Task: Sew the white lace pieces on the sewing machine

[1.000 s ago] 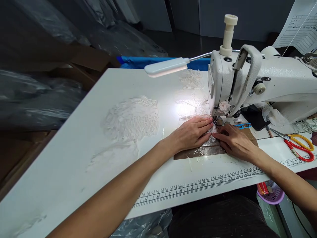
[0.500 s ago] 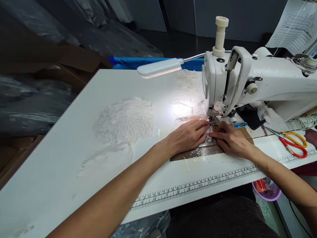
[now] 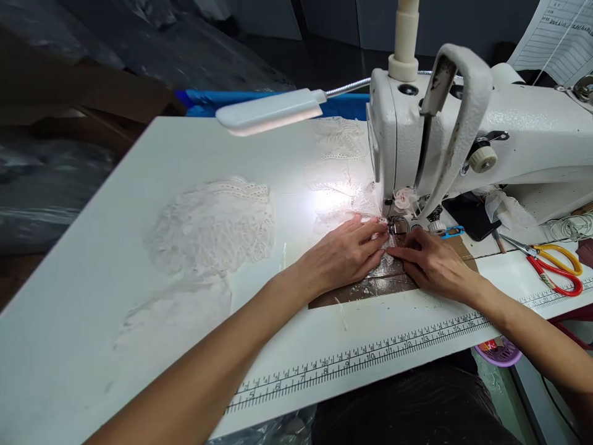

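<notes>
Head: lace (image 3: 390,252), table (image 3: 83,309), dim room (image 3: 331,25)

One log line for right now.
left hand: flat on lace | right hand: fingertips at lace edge | sewing machine: needle area beside both hands

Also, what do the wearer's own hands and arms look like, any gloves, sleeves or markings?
Left hand and right hand are both bare: no gloves, and no rings seen on the visible fingers. Left forearm and right forearm show no sleeve, watch, band, cable or markings.
</notes>
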The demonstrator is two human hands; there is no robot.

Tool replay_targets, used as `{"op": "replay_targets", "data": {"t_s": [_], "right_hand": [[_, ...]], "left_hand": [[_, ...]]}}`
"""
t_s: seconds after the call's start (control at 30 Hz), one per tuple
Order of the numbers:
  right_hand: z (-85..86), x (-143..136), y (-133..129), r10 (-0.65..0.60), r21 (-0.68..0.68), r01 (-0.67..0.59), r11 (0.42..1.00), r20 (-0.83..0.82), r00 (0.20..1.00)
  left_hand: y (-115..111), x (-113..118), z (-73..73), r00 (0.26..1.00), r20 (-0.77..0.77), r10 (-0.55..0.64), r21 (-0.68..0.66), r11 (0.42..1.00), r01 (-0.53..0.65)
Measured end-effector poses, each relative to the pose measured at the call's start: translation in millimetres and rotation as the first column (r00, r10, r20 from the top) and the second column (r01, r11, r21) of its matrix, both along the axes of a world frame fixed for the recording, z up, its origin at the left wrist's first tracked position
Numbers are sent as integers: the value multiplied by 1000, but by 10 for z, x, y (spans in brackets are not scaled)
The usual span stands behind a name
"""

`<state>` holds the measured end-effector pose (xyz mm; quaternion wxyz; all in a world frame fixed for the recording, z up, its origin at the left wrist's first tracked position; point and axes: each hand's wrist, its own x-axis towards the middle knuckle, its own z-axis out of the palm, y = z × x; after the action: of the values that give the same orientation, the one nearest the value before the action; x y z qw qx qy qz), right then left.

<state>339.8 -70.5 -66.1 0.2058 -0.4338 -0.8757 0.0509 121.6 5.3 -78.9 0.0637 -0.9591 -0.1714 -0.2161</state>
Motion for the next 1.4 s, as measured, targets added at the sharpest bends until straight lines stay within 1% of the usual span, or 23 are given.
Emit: {"op": "replay_targets", "data": {"t_s": [0.13, 0.23, 0.4, 0.6, 0.77, 0.87, 0.97, 1.07, 1.17, 1.23, 1.33, 1.4], "right_hand": [[9, -18, -3, -23, 0, 23, 1000, 69, 997], [13, -31, -3, -41, -15, 43, 999, 94, 995], [36, -53, 10, -70, -48, 77, 996, 126, 990], [56, -77, 49, -78, -72, 91, 993, 161, 984], [36, -78, 77, -94, -78, 106, 991, 144, 985], [45, -37, 83, -120, -146, 132, 980, 88, 989], [79, 35, 85, -160, -209, 144, 967, -62, 985], [113, 98, 90, -220, -225, 171, 959, -213, 952], [121, 125, 92, -262, -243, 196, 950, -281, 923], [110, 128, 89, -265, -241, 196, 951, -301, 916], [86, 125, 79, -258, -220, 194, 956, -314, 914], [71, 121, 74, -264, -203, 207, 957, -312, 913]], "left_hand": [[-8, 22, -5, 1000, -1, 29, 5, 1000, -29], [-18, 47, 23, 999, -8, 48, 36, 998, -48], [-25, 80, 64, 995, -34, 91, 47, 995, -89], [-25, 117, 32, 988, -41, 148, 97, 985, -144], [-67, 172, 15, 977, -42, 208, 84, 975, -204], [-112, 215, 4, 962, -30, 273, 67, 960, -270], [-143, 251, -8, 953, -9, 304, 37, 952, -304], [-153, 272, -21, 946, 6, 324, 35, 945, -324], [-147, 264, -10, 946, 21, 324, 41, 945, -325], [-135, 233, 32, 946, 55, 319, 50, 945, -322], [-107, 164, 141, 938, 141, 318, 94, 939, -332], [-91, 128, 206, 944, 163, 286, 102, 947, -304]]}}
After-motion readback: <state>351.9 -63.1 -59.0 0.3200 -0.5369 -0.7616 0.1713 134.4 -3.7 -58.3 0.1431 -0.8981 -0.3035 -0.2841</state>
